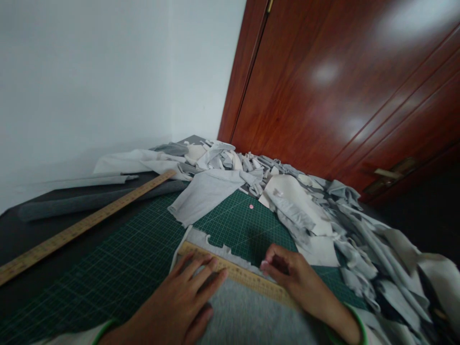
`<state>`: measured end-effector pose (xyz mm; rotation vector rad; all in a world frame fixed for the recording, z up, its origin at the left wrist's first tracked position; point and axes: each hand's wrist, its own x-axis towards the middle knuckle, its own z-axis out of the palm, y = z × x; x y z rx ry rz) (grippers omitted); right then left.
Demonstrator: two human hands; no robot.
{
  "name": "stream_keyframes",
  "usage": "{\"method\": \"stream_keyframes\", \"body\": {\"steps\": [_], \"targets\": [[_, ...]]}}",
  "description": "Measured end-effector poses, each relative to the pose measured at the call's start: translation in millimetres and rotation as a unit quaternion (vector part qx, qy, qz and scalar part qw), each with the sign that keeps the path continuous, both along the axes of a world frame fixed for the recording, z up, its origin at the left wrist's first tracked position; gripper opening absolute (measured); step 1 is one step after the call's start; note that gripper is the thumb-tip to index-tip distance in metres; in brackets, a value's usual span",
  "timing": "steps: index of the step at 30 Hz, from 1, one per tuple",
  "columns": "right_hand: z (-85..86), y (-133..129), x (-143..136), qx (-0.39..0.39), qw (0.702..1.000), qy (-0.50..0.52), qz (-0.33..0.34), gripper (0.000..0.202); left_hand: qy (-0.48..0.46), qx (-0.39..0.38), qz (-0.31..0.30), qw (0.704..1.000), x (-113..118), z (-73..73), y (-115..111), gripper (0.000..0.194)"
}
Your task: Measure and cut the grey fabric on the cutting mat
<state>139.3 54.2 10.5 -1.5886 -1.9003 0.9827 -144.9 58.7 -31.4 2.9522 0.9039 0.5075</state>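
**Ruler on grey cloth, cutting mat**

We log 1 wooden ruler [239,274] lying flat on grey cloth [247,314], its long axis running from near-left to lower right. Its printed marks are too blurred for us to read. Our left hand [183,299] presses down on its left end, fingers spread. Our right hand [293,275] rests on the ruler's far edge, fingers curled together; we cannot tell what they pinch. Underneath lies 1 green gridded mat [125,258].

The right hand [291,275] hides whatever it pinches; the long ruler [82,227] runs off-frame.
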Motion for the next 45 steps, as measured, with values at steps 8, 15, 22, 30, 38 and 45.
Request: {"method": "stream_keyframes", "body": {"steps": [8, 15, 22, 30, 38, 45], "targets": [[-2.1, -0.2, -4.1, -0.005, 0.999, 0.03, -0.021, 0.021, 0.003, 0.015, -0.006, 1.0, 0.7, -1.8, 0.9, 0.058], [-4.2, -4.5, -5.2, 0.026, 0.999, -0.035, 0.003, 0.018, 0.003, 0.021, -0.01, 1.0, 2.0, 0.4, 1.7, 0.056], [-6.8, -8.9, -12.5, 0.073, 0.99, -0.117, 0.013, 0.019, -0.005, 0.021, -0.013, 1.0, 2.0, -0.2, 2.7, 0.057], [-22.7, -12.4, -20.3, 0.102, 0.975, -0.191, 0.045, 0.024, -0.01, 0.072, -0.02, 0.997, 3.7, 1.4, 6.2, 0.057], [-25.2, -17.7, -7.8, 0.132, 0.955, -0.261, 0.054, 0.023, 0.001, 0.119, -0.019, 0.993, 2.8, 2.9, 7.6, 0.056], [-22.7, -24.6, 8.2, 0.161, 0.929, -0.329, 0.061, 0.023, -0.002, 0.154, -0.018, 0.988, 4.8, 3.6, 7.8, 0.057]]}}
